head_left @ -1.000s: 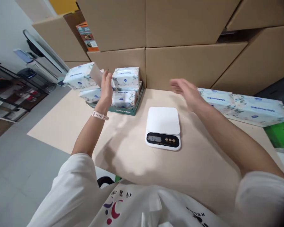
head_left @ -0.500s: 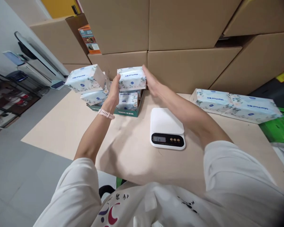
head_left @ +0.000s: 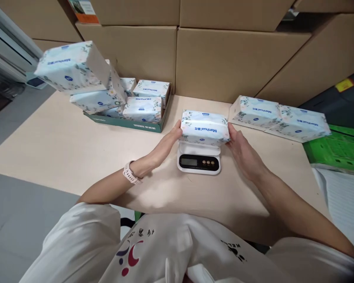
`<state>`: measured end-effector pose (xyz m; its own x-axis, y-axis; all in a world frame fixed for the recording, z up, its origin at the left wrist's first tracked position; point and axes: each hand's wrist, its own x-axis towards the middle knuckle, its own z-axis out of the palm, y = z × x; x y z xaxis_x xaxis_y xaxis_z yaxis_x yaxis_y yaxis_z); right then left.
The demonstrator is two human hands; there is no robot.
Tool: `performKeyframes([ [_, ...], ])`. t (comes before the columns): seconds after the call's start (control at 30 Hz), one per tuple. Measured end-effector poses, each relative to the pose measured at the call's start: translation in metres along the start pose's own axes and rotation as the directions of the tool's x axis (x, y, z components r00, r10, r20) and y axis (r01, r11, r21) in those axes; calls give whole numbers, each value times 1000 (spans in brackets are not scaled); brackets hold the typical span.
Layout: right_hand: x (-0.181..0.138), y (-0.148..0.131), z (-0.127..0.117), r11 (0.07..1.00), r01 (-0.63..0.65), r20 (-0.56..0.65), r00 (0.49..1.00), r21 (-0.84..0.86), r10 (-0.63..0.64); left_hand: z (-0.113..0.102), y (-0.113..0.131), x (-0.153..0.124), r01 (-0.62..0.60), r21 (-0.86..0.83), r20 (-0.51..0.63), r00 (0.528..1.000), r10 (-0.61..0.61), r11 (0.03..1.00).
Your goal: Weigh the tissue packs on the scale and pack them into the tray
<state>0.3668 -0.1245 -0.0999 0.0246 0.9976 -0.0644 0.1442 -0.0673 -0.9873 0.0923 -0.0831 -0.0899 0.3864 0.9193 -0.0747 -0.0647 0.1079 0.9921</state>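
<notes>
A white tissue pack (head_left: pixel 205 127) with a blue logo rests on the white kitchen scale (head_left: pixel 198 160) in the middle of the table. My left hand (head_left: pixel 166 142) grips its left end and my right hand (head_left: pixel 241 145) grips its right end. A pale watch band sits on my left wrist. The scale's display (head_left: pixel 189 161) faces me, too dim to read.
A green tray (head_left: pixel 126 122) at the back left holds several tissue packs, with two more (head_left: pixel 73 70) stacked tilted on top. Two packs (head_left: pixel 280 118) lie at the back right beside a green crate (head_left: pixel 336 151). Cardboard boxes (head_left: pixel 233 59) wall the far edge of the beige table (head_left: pixel 61 145).
Both hands took one pack from the top of the tray stack and brought it toward me onto the scale. The camera tilted down and closer.
</notes>
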Motion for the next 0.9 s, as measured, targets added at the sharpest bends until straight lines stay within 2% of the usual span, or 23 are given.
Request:
performKeyframes([
  [0.07,1,20,-7,995,92,-127,987,-48,-97,-2,-14,1,5,7,-102,995,-5,1000],
  [0.13,2,42,-15,987,140,-262,952,-80,-156,-5,-28,1,20,-30,-210,977,-26,999],
  [0.23,6,69,-23,992,122,-405,907,-13,-117,-7,-39,0,63,-140,-299,949,-103,988],
  [0.3,9,78,-25,992,121,-454,886,22,-98,-9,-40,0,76,-189,-321,937,-134,979],
  [0.63,10,72,-23,994,104,-441,892,-17,-101,-22,-48,1,39,-94,-300,952,-65,995],
  [0.9,11,73,-22,990,133,-431,892,-40,-137,-22,-45,0,57,-103,-306,948,-87,993],
])
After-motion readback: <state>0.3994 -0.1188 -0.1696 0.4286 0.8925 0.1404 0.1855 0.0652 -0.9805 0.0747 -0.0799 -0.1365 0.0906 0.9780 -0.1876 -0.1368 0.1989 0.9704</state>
